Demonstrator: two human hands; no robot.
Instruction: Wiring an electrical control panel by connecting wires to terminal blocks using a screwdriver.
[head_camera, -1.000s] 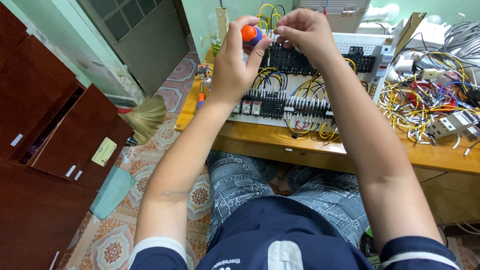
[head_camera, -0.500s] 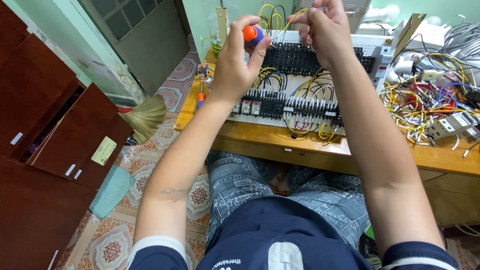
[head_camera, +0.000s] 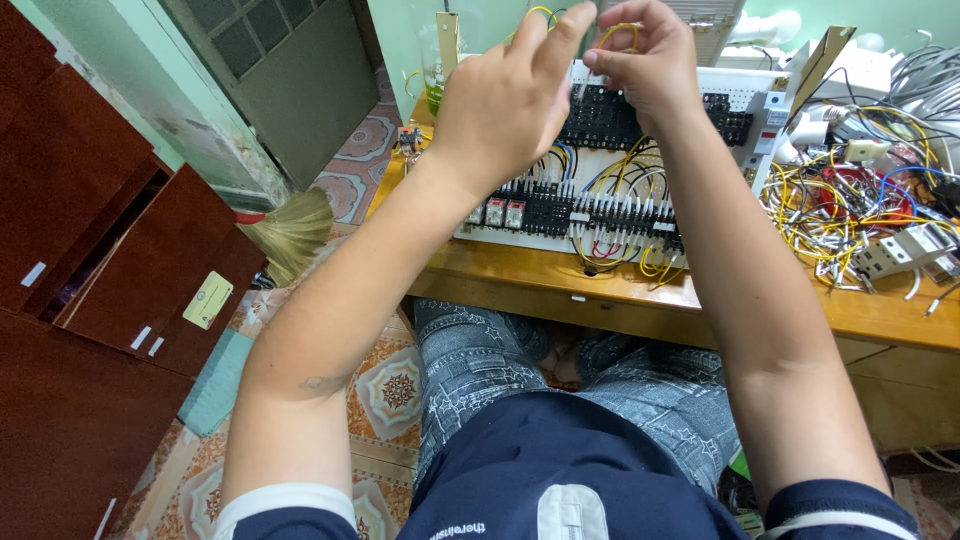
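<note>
Both my hands are raised in front of a white wiring panel (head_camera: 740, 90) that leans on the wooden bench (head_camera: 560, 285). My right hand (head_camera: 645, 60) pinches a loop of yellow wire (head_camera: 620, 32) near the panel's top row of black terminal blocks (head_camera: 610, 125). My left hand (head_camera: 505, 100) is close beside it with its back to the camera and its fingers pointing up. What its palm holds is hidden. A lower row of black terminals with small relays (head_camera: 505, 212) and yellow, blue and red wires runs across the panel below my hands.
A tangle of loose yellow and red wires (head_camera: 840, 215) and grey parts lies on the bench at right. A dark red cabinet (head_camera: 110, 290) with an open door stands at left, with a straw broom (head_camera: 290, 235) beside it. A patterned tile floor lies below my knees.
Both hands have risen toward the panel's top. The orange tool handle seen in my left hand earlier is out of sight now. My right hand still pinches the yellow wire.
</note>
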